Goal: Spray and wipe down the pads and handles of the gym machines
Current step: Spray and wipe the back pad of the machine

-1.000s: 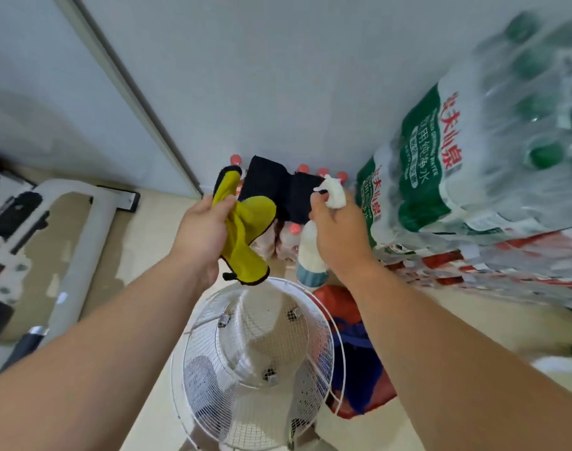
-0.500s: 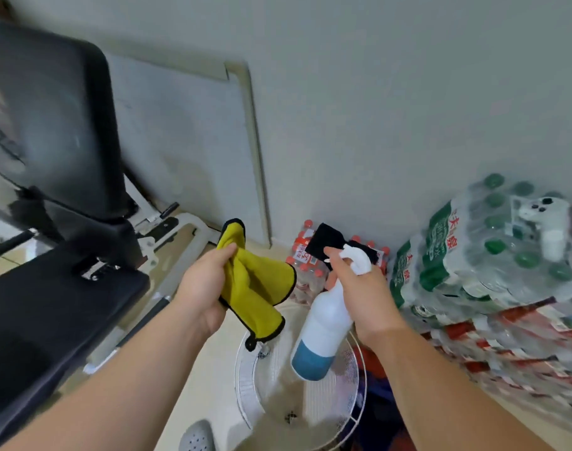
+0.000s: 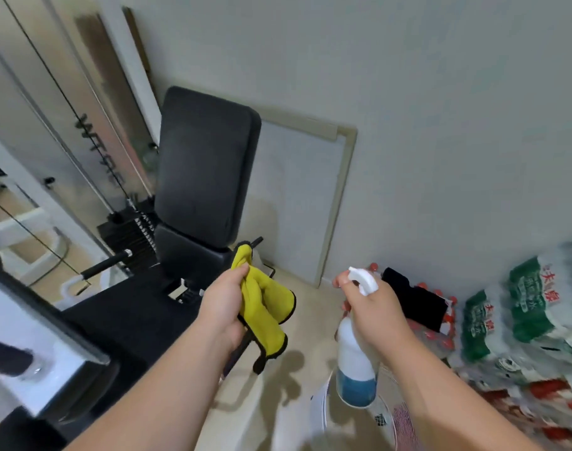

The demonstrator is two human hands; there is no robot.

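At far left stand the cable machine's weight stack (image 3: pixel 128 232) and a black-gripped handle (image 3: pixel 105 264). Just right of them the upright back pad (image 3: pixel 206 164) rises over the seat pad (image 3: pixel 131 317). None of these is being touched yet.

The left hand (image 3: pixel 224 307) has its fingers curled tight round a bunched yellow cloth (image 3: pixel 265 307). The loose end hangs free below, probably so a fold is ready to wipe once the pad is wet.

The right hand (image 3: pixel 375 314) is wrapped round the neck of a spray bottle (image 3: pixel 356 362) holding blue liquid. Its nozzle points left toward the bench, which suggests spraying comes first. The forefinger seems to lie at the trigger, though blur leaves that unsure.

The pale floor (image 3: pixel 310 323) carries the shadows of hands and cloth. A framed board (image 3: pixel 297 203) leans on the plain wall (image 3: pixel 441 125). Near right lies a white fan grille (image 3: pixel 392 421), and far right are stacked packs of bottled water (image 3: pixel 532 307).
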